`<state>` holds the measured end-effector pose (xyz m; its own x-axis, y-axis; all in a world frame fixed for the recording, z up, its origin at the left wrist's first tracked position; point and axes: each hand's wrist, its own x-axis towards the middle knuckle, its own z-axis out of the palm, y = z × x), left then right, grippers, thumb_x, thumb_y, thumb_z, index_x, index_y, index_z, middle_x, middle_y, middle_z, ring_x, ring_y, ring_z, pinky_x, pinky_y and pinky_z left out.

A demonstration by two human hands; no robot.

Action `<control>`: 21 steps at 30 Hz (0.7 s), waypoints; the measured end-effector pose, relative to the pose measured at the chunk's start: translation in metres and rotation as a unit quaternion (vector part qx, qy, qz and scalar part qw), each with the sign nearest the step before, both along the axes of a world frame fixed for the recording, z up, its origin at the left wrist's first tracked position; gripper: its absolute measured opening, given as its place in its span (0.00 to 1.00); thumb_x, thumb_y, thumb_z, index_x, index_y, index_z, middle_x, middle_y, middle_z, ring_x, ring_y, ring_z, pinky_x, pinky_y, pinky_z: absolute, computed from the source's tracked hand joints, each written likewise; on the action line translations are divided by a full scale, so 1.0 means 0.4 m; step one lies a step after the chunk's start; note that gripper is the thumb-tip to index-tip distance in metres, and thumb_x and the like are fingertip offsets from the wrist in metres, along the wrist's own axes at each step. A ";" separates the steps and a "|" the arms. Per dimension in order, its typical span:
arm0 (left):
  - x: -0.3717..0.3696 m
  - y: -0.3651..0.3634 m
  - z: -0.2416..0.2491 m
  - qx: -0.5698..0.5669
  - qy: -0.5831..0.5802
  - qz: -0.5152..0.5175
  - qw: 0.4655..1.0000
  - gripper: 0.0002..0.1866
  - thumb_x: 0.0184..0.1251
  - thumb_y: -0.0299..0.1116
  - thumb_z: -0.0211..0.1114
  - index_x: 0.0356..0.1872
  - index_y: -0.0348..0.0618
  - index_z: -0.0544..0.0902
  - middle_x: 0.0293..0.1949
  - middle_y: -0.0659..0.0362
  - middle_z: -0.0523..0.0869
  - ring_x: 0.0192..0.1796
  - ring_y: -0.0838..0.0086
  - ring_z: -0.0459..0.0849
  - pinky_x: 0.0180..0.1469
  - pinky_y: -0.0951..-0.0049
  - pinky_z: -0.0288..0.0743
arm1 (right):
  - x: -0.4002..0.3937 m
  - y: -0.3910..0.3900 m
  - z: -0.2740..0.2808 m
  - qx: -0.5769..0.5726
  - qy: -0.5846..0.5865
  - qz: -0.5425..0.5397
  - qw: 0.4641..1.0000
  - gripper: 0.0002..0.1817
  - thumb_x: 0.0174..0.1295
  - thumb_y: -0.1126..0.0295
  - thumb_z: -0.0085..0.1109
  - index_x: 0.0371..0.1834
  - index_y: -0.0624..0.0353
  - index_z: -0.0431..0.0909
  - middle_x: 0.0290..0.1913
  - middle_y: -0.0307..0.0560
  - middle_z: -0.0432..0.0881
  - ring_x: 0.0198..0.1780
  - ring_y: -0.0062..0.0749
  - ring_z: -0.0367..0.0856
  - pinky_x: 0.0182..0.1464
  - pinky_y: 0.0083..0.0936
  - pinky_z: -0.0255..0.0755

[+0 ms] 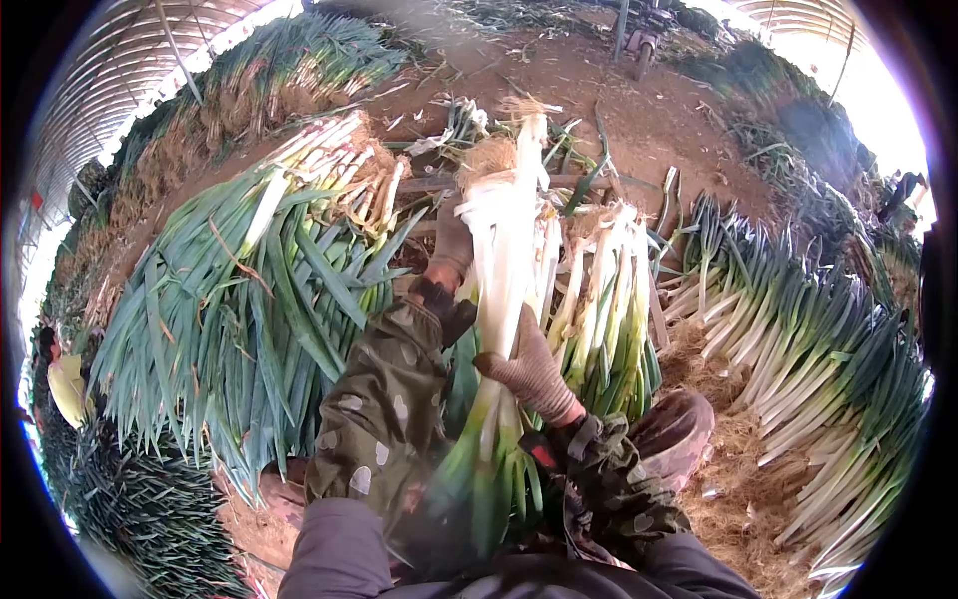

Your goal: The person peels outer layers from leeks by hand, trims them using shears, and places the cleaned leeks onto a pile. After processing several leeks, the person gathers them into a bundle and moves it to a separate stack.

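Note:
A bunch of leeks stands tilted before me, roots at the far end and green leaves towards my lap. My gloved right hand is closed round the stalks where white turns green, thumb across the front. My gloved left hand is against the left side of the white stalks, higher up near the roots. Its fingertips are partly hidden behind them. Loose pale outer skin hangs at the bunch's left edge. More leeks lie just right of the held bunch, and a large pile of leeks spreads to the left.
Rows of white-stemmed leeks line the right side, with fibrous root trimmings beside them. More leeks are heaped at the far left. A person in yellow is at the left edge. Bare soil lies ahead, with a wheel beyond.

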<state>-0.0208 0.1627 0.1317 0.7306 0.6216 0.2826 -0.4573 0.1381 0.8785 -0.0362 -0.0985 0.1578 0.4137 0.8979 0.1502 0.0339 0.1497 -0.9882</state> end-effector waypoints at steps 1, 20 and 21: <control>0.039 0.074 -0.043 0.091 -0.071 -0.005 0.993 0.27 0.78 0.43 0.51 0.61 0.24 0.76 0.57 0.44 0.85 0.56 0.58 0.85 0.61 0.60 0.81 | -0.002 -0.002 -0.001 -0.002 0.019 0.001 1.000 0.57 0.47 0.57 0.79 0.77 0.66 0.53 0.61 0.54 0.76 0.63 0.40 0.74 0.69 0.33 0.69; -0.337 0.097 0.329 0.642 0.572 -0.011 0.510 0.14 0.71 0.36 0.61 0.50 0.41 0.85 0.45 0.49 0.89 0.46 0.58 0.89 0.48 0.60 0.83 | 0.152 -0.088 -0.050 0.081 0.170 -0.102 0.977 0.46 0.50 0.57 0.74 0.70 0.65 0.64 0.55 0.43 0.78 0.53 0.28 0.76 0.56 0.28 0.73; -0.366 0.018 0.261 0.653 0.563 -0.088 0.498 0.14 0.70 0.37 0.62 0.50 0.42 0.86 0.45 0.50 0.90 0.46 0.58 0.89 0.48 0.60 0.83 | 0.158 -0.105 -0.057 0.063 0.170 -0.090 0.979 0.47 0.50 0.57 0.75 0.71 0.65 0.63 0.56 0.44 0.78 0.54 0.28 0.75 0.57 0.28 0.73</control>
